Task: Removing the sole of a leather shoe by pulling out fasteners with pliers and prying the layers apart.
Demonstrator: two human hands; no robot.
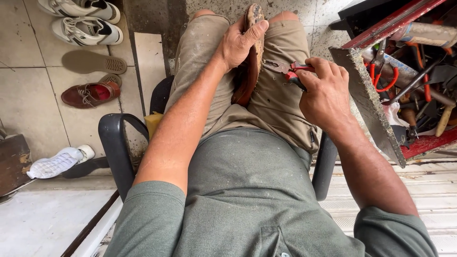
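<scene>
Room to move: I see my lap hemmed by the chair armrest (116, 143) on the left and a cluttered tool tray (366, 100) close on the right.
Shoe: a worn brown shoe (252, 57) stands on edge between my thighs, long axis pointing away from me.
Left hand (238, 43): wrapped around the shoe.
Right hand (326, 90): closed on red-handled pliers (290, 70), nose pointing left at the shoe.

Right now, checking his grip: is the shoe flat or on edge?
On edge: the shoe stands between his knees, left hand gripping it.
</scene>
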